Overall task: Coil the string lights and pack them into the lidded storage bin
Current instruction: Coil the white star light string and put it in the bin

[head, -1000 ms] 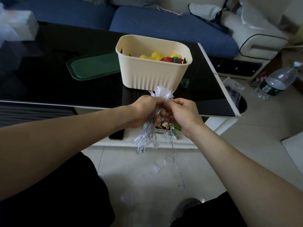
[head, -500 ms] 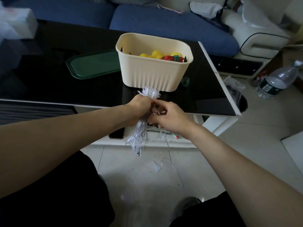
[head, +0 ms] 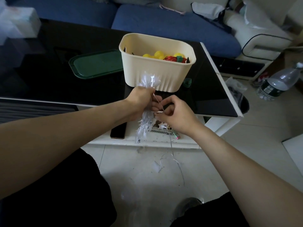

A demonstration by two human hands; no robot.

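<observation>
My right hand [head: 176, 114] has drawn back to the right since a moment ago, its fingertips pinching a thin wire strand [head: 158, 104] now stretched from the bundle. My left hand [head: 141, 102] still grips the coiled string lights [head: 146, 123] in a closed fist, held upright over the table edge. Beyond, the cream storage bin [head: 157, 74] sits open on the black table [head: 49, 82], its green lid [head: 96, 66] flat just left.

so the right hand [head: 176, 114] has slid off to the right of the left hand [head: 141, 102], pulling a thin wire [head: 158, 104] taut from the string lights [head: 146, 117] bundle.
</observation>
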